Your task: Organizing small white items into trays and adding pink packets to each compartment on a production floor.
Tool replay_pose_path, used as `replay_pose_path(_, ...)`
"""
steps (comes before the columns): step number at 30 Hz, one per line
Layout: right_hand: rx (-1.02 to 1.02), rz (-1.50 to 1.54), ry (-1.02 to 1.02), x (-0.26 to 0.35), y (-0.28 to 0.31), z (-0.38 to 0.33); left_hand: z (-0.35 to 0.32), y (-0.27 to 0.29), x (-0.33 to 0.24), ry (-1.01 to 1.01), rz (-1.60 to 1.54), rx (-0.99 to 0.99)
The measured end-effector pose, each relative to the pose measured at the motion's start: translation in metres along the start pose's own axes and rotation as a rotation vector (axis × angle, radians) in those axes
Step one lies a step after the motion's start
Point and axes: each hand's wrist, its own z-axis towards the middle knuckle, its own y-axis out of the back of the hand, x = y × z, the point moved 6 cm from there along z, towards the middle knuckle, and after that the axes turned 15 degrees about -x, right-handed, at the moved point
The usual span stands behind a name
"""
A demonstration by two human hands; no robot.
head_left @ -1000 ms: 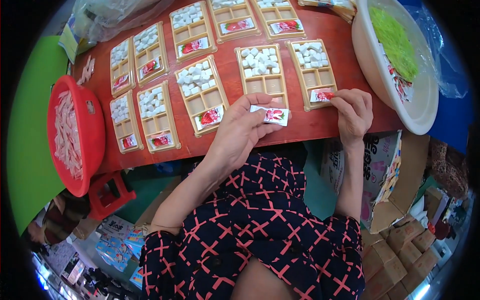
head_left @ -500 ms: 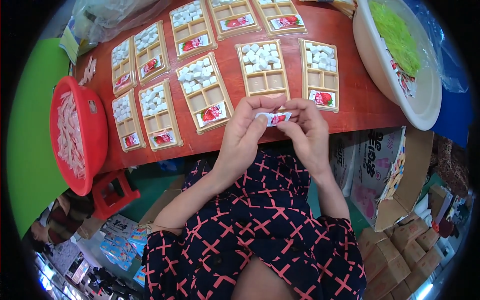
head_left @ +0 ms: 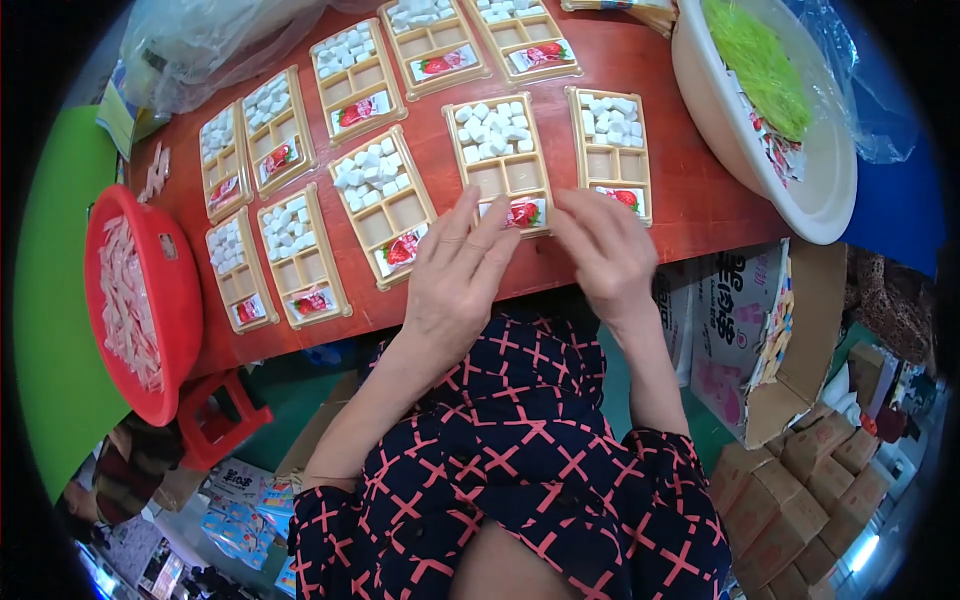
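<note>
A sachet with a strawberry print [head_left: 526,214] lies in the front compartment of a beige divided tray [head_left: 505,174] on the table. White marshmallow-like cubes [head_left: 492,130] fill the tray's far compartment. My left hand [head_left: 450,275], fingers stretched out, is over the tray's near left corner, its fingertips at the sachet's left end. Just right of that tray is my right hand [head_left: 610,258], slightly blurred, with its fingers spread and nothing seen in them. It partly covers the near edge of the neighbouring tray [head_left: 612,163], which also holds cubes and a sachet.
Several similar trays [head_left: 381,205] stand in rows on the red-brown table [head_left: 440,110]. A red basin [head_left: 178,300] of pale pink strips is at the left, and a large white basin [head_left: 705,130] with green shredded material and sachets at the right. Clear plastic bags [head_left: 205,50] lie at the far left.
The sachet held between both my hands now lies in the middle tray's front compartment. My hands have let go and moved apart. The whole view has shifted slightly.
</note>
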Motion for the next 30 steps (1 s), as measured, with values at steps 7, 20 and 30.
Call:
replay_pose_path(7,0.049,-0.195,-0.196,-0.035,0.021,-0.019,-0.004,-0.015,-0.003,-0.042,-0.005,0.089)
replay_pose_path(20,0.011,-0.093,-0.081,-0.051,0.016,-0.009,-0.001,-0.017,-0.005,-0.041,0.010,-0.034)
replay_pose_path(30,-0.069,0.142,-0.351,-0.043,0.039,0.011,0.002,0.001,-0.002,0.022,-0.115,-0.103)
